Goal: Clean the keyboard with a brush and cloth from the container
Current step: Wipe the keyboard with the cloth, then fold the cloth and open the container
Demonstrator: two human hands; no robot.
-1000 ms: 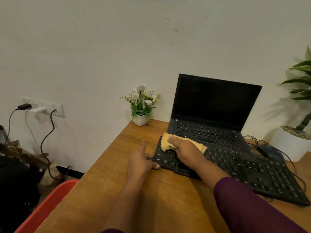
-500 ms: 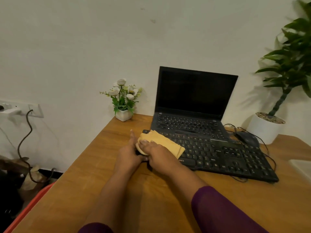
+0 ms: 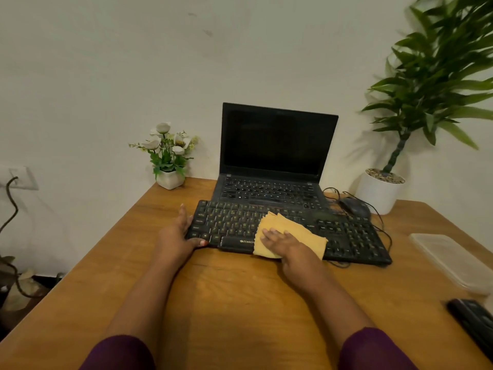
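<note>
A black keyboard [image 3: 349, 236] lies across the wooden desk [image 3: 229, 295] in front of an open laptop [image 3: 277, 145]. My left hand [image 3: 176, 236] grips the keyboard's left end, thumb on its front edge. A yellow cloth [image 3: 298, 231] is spread over the keyboard's middle, near the space bar. My right hand [image 3: 285, 244] presses flat on the cloth's near part, fingers spread. A clear plastic container [image 3: 450, 260] sits at the desk's right side. No brush can be made out.
A small white pot of flowers [image 3: 169, 156] stands at the back left. A tall potted plant [image 3: 384, 190] stands at the back right. A black mouse [image 3: 354, 205] with cables lies beside the laptop. A dark object [image 3: 472, 321] rests at the right edge.
My right hand has slid the cloth from the keyboard's left end to its middle. The left hand still holds the left end. The view has swung right, showing the container.
</note>
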